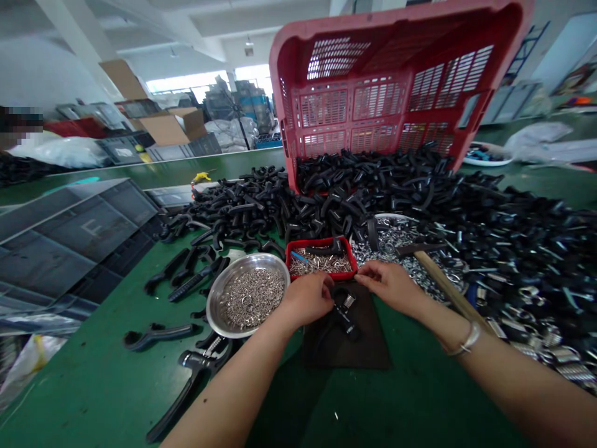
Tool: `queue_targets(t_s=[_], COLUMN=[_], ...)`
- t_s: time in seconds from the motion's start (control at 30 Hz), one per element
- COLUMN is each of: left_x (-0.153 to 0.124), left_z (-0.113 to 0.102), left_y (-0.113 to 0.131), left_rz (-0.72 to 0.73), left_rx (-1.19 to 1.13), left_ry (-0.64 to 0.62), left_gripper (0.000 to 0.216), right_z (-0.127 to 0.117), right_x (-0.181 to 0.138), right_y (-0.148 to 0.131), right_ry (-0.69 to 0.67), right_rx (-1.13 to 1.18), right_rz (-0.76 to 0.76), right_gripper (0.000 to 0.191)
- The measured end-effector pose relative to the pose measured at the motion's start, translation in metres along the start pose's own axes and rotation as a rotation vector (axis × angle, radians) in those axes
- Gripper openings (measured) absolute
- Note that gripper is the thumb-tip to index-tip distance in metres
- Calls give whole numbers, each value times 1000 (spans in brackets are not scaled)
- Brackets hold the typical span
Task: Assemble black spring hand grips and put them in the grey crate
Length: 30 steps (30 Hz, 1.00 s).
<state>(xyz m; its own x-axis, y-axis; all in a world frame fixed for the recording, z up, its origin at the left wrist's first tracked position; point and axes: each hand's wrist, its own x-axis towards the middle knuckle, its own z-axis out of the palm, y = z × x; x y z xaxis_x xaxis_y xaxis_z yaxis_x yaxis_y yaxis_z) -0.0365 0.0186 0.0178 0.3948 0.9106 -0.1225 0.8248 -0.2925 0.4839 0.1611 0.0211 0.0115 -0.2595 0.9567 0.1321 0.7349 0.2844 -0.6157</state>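
A black hand grip (344, 316) with a metal spring lies on a dark square mat (345, 351). My left hand (311, 300) is closed at its upper left part, thumb and fingers pinched against it. Beside the lower right corner of a red tray (353, 267), my right hand (386, 285) has thumb and forefinger pressed together; whatever is between them is too small to name. Small metal pins, a blue stick and a black handle lie in the tray. Left of my left hand stands a round metal bowl (217, 305) full of tiny metal pieces.
A red plastic crate (349, 102) lies tipped behind a heap of black handles (261, 205). A hammer (443, 280) rests over springs and metal parts at right. Grey crates (88, 230) flank the table's left side. An assembled hand grip (191, 373) lies front left.
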Motion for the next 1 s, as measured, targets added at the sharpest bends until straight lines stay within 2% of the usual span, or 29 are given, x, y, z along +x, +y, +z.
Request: queue_targets(t_s=[0.2,0.37,0.57,0.7,0.87,1.0], left_x=[1,2,-14,-24,-35,-48], left_z=[-5,-3,16,31,36,38], left_y=[8,20,13,3,2,7], left_rz=[9,54,106,86,102,104], left_rx=[206,339,282,273,281,274], left_ry=[-4,18,98,200,281,300], left_gripper=[31,24,19,14,24,59], right_z=[10,25,36,38,40,45], right_x=[-8,-15,-21,-21,-23,-28], right_y=[-1,6,11,10,9,12], right_ry=[-15,-14,139,158,182,253], right_rx=[-157,-113,47,14,-106,-211], right_rz=[-26,-22,18,-20,-127,-234], right_gripper=[14,14,15,15,15,17])
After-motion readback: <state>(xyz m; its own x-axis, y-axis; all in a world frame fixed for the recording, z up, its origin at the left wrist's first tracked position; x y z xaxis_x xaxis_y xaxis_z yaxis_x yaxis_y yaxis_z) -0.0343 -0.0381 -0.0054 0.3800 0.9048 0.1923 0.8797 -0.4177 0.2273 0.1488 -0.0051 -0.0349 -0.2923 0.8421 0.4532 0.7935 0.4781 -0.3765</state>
